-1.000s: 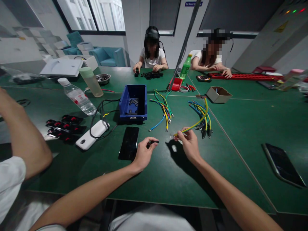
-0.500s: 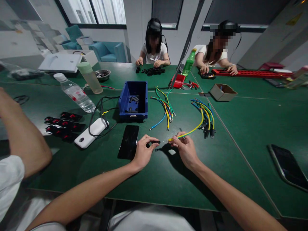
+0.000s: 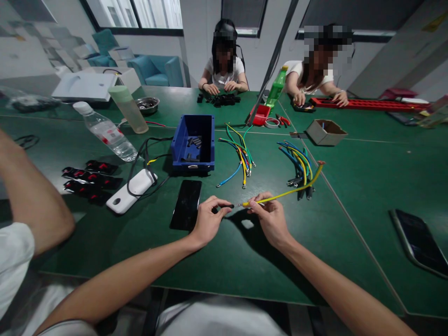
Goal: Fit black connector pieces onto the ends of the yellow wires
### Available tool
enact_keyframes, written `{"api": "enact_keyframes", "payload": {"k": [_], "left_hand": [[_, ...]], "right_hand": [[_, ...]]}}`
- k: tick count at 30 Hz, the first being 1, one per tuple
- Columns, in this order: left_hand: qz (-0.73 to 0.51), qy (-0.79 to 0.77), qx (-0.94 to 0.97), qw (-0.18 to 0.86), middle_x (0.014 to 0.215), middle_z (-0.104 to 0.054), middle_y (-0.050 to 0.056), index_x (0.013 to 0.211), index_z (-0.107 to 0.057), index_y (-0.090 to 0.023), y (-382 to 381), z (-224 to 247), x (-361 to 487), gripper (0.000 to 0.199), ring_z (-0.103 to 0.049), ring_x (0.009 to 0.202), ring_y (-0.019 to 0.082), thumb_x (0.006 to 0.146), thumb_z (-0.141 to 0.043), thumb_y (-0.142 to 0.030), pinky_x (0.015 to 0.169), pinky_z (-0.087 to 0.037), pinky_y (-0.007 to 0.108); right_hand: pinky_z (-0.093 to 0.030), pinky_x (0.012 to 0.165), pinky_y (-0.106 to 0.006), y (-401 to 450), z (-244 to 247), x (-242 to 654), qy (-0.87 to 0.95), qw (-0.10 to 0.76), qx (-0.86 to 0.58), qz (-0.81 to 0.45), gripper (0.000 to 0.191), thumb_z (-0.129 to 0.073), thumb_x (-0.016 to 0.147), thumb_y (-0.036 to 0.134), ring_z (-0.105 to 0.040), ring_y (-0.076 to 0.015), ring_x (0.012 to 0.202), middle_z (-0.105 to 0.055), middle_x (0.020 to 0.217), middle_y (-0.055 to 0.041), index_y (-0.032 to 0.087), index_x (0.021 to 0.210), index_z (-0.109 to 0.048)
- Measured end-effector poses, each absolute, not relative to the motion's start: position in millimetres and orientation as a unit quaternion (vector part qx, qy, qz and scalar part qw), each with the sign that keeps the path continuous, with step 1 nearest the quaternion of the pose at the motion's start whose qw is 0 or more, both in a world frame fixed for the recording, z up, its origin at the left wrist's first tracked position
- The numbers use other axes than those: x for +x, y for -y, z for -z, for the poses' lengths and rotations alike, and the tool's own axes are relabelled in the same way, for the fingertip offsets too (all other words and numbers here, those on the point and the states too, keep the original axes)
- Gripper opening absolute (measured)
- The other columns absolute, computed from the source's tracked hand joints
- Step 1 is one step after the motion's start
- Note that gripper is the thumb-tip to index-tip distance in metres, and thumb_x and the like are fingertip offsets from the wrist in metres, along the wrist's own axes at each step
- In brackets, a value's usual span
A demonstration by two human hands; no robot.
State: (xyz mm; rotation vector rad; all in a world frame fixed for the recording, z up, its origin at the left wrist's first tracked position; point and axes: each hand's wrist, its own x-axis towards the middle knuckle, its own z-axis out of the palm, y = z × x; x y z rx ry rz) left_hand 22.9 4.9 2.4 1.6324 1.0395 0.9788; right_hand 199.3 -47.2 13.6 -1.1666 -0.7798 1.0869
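It's an assembly workshop here: long green bench point(image 3: 224, 261), blue parts bin point(image 3: 193, 166), bunches of lugged wires point(image 3: 244, 175), two co-workers point(image 3: 217, 70) busy opposite!

Green table point(image 3: 224, 261), blue bin point(image 3: 203, 166), black phone point(image 3: 186, 205), white device point(image 3: 131, 192), wire bundles point(image 3: 300, 162), clear bottle point(image 3: 108, 133), cardboard box point(image 3: 325, 136)

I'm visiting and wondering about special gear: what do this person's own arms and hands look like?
The left hand and right hand wear no visible gloves or wristbands. The left forearm and right forearm are bare too. A pale sleeve shows on the left arm at the picture's bottom edge.
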Motion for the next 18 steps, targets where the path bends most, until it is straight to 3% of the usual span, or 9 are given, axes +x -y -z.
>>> {"api": "enact_keyframes", "payload": {"k": [18], "left_hand": [[-0.406,-0.414,0.672,0.461,0.081,-0.064,0.002,0.086,-0.073,-0.02,-5.1,-1.0,22.5,0.009,-0.057,0.076,0.014,0.077,-0.07,-0.023,0.071,-0.042,0.026]], "right_hand": [[-0.05,0.06,-0.026,49.0,-13.1,198.3,0.353,0.623,-0.524,-0.462,0.027,-0.076,0.071,0.034,-0.064,-0.0166,0.072,-0.06,0.076,0.001,0.022,0.081,-0.055]]}}
